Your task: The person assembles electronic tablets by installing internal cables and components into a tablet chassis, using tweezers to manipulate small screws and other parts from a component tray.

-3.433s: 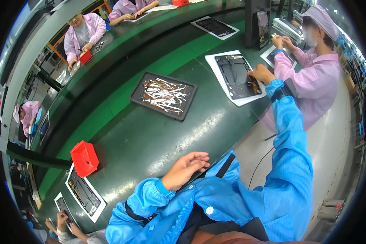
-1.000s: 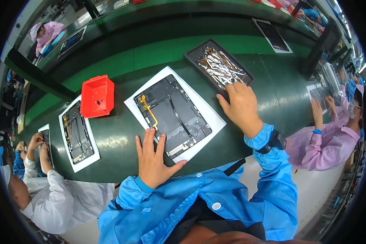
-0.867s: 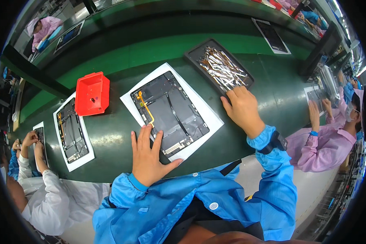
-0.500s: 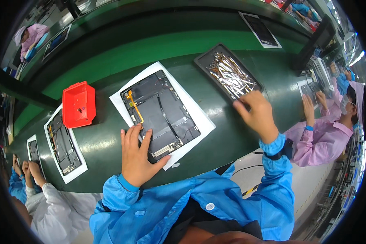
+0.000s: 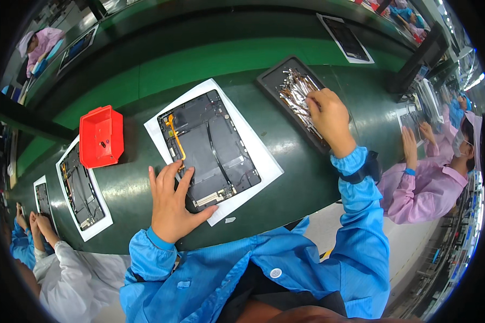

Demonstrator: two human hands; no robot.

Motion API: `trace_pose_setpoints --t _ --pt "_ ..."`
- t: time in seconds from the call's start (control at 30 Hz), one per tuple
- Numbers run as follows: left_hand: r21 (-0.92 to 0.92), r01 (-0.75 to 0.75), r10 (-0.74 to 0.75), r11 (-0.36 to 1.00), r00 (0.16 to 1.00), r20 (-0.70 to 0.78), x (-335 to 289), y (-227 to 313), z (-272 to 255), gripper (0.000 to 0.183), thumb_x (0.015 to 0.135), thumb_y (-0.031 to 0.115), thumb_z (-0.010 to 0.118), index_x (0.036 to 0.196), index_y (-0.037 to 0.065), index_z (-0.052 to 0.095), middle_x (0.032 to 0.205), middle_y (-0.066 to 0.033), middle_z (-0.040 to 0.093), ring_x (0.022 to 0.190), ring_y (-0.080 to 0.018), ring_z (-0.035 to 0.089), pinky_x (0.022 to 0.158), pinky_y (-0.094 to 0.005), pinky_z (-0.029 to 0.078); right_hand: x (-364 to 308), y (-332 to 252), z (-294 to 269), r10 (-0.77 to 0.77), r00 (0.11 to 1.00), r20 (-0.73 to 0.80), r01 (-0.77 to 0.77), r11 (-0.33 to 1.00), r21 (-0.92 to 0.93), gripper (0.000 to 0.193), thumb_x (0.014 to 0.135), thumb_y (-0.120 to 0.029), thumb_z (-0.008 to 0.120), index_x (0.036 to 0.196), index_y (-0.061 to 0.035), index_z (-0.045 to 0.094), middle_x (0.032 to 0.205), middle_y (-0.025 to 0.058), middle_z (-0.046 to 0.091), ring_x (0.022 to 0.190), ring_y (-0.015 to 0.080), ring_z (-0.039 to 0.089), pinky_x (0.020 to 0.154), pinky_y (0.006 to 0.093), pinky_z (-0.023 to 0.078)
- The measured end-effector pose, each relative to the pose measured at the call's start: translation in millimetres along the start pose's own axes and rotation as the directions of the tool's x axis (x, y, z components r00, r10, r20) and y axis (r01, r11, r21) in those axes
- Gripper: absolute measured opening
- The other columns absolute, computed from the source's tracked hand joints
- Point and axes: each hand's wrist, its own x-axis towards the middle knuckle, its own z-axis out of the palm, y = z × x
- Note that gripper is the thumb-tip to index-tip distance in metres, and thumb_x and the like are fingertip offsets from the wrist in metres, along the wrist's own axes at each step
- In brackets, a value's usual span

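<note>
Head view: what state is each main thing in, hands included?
Left hand: spread, fingertips at the tablet's edge
Right hand: curled over the strips; grip hidden
Tablet: uncovered, insides showing, lying on the white sheet
White sheet: partly covered
Black tray: holding strips
Strips: loosely heaped
Red bin: open, a few dark bits inside

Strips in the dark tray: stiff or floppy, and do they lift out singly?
The strips look thin and narrow, so likely light and bendy. They lie crisscrossed in the dark tray, so picking one may drag neighbours. Many look shiny, so they could be slippery.
</note>
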Motion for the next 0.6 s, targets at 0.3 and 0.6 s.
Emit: trace_pose_setpoints --t 0.3,0.6 --pt "0.054 0.021 -0.016 0.998 0.997 -0.079 -11.8 21.8 6.6 0.095 0.067 0.044 0.093 0.144 0.003 0.055 0.153 -0.0270 0.044 0.146 -0.0459 0.039 0.123 -0.0722 0.013 14.2 16.4 -16.2 0.353 0.875 0.332 -0.477 0.511 0.715 0.019 0.099 -0.015 0.075 0.107 0.0029 0.077 0.095 0.0035 0.075 0.084 0.0072 0.064 0.077 0.0232 0.050" --pt "-0.066 -0.063 0.059 0.996 0.996 -0.062 -24.0 25.6 25.4 0.084 0.075 0.030 0.089 0.145 -0.001 0.052 0.154 -0.0304 0.042 0.148 -0.0507 0.036 0.122 -0.0699 0.023 33.7 17.2 -23.8 0.282 0.856 0.433 -0.513 0.374 0.772 0.020 0.097 -0.010 0.073 0.113 0.0016 0.076 0.099 0.0043 0.076 0.087 0.0081 0.067 0.079 0.0234 0.052"
